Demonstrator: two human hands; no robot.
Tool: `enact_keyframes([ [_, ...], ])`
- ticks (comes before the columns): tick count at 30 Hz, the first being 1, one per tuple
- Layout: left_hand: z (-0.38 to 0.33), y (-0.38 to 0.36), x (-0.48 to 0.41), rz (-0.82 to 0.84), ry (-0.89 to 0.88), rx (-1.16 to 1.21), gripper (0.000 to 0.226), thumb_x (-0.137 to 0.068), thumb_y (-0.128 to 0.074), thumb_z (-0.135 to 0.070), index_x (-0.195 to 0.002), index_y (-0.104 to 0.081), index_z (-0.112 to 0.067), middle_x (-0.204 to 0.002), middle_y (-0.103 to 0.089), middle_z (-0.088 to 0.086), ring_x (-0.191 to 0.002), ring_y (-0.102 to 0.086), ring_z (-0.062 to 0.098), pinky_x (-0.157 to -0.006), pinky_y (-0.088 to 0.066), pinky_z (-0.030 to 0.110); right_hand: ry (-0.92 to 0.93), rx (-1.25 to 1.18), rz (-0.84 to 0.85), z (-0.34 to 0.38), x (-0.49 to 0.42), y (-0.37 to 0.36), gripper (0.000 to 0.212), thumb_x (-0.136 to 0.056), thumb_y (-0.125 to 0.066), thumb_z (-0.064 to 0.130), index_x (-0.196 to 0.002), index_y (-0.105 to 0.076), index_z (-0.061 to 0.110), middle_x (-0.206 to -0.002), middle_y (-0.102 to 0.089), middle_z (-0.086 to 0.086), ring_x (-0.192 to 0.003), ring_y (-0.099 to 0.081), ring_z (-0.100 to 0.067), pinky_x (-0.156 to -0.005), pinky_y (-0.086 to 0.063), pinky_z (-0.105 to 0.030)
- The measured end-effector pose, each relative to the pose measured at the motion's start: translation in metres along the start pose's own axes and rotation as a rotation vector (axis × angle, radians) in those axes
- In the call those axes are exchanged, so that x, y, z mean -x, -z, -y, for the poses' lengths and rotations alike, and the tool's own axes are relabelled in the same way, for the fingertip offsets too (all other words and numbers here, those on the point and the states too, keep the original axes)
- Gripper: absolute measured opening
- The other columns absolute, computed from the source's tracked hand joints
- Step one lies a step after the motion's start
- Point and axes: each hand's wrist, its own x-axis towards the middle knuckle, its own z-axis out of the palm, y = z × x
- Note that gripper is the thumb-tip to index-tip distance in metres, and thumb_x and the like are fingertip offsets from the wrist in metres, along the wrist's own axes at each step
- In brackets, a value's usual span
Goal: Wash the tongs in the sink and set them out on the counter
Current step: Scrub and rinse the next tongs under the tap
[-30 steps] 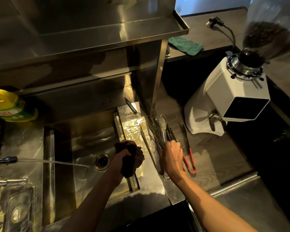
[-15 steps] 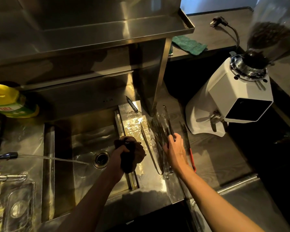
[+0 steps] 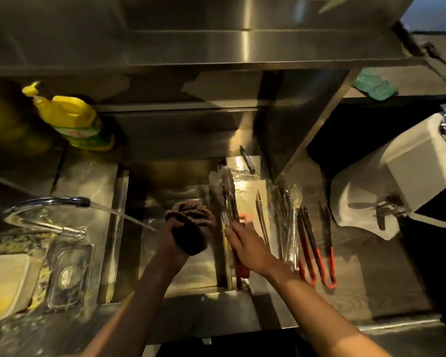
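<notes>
**Tongs held at sink's right rim**

Right hand is clamped on red-handled tongs, which lie along the right rim of the sink. Left hand grips a dark scrubber over the basin. Tap stream runs into the sink. Other tongs lie side by side on the worktop.

Left hand fisted around dark scrubber, right hand gripping tongs, both forearms extended
</notes>
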Motion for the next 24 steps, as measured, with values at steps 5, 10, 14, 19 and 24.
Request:
enact_keyframes([
  [5,-0.043,0.048,-0.007,-0.066,-0.112,0.089,0.031,-0.076,-0.044,-0.007,-0.092,-0.070,-0.011,-0.086,-0.072,0.012,-0.080,-0.069,0.030,-0.078,-0.053,0.043,0.065,-0.120,0.147,0.041,-0.034,-0.044,0.027,-0.106,-0.035,0.046,-0.092,-0.054,0.033,-0.096,-0.046,0.011,-0.088,-0.052,-0.011,-0.086,-0.049,-0.050],
  [10,-0.089,0.084,-0.015,0.042,-0.152,-0.048,0.024,-0.092,-0.047,-0.003,-0.105,-0.066,-0.008,-0.086,-0.075,0.002,-0.087,-0.070,0.020,-0.078,-0.055,0.032,0.068,0.121,0.259,0.068,-0.056,-0.072,0.037,-0.103,-0.031,0.056,-0.082,-0.053,0.035,-0.098,-0.039,0.012,-0.084,-0.052,-0.013,-0.078,-0.050,-0.044],
  [14,-0.113,0.109,-0.037,-0.040,-0.258,-0.147,0.050,-0.089,-0.068,-0.044,-0.125,-0.057,-0.011,-0.104,-0.070,0.008,-0.091,-0.069,0.022,-0.078,-0.058,0.036,0.050,0.168,0.343,0.093,-0.078,-0.100,0.047,-0.102,-0.030,0.061,-0.090,-0.064,0.031,-0.130,-0.051,-0.001,-0.116,-0.055,-0.018,-0.095,-0.045,-0.034],
  [19,-0.122,0.112,-0.067,-0.299,-0.320,-0.359,0.037,-0.075,-0.085,-0.038,-0.098,-0.069,-0.014,-0.098,-0.076,0.013,-0.091,-0.074,0.033,-0.083,-0.060,0.045,-0.123,0.034,0.317,0.123,-0.094,-0.134,0.040,-0.105,-0.037,0.051,-0.080,-0.063,0.034,-0.129,-0.056,0.009,-0.129,-0.049,-0.026,-0.105,-0.039,-0.034],
  [24,-0.133,0.127,-0.084,-0.382,-0.363,-0.473,0.042,-0.063,-0.093,-0.036,-0.091,-0.074,-0.012,-0.086,-0.078,0.003,-0.087,-0.076,0.023,-0.084,-0.061,0.040,-0.073,0.197,0.315,0.126,-0.100,-0.131,0.033,-0.104,-0.041,0.049,-0.088,-0.063,0.032,-0.111,-0.055,0.001,-0.101,-0.059,-0.021,-0.089,-0.045,-0.035],
])
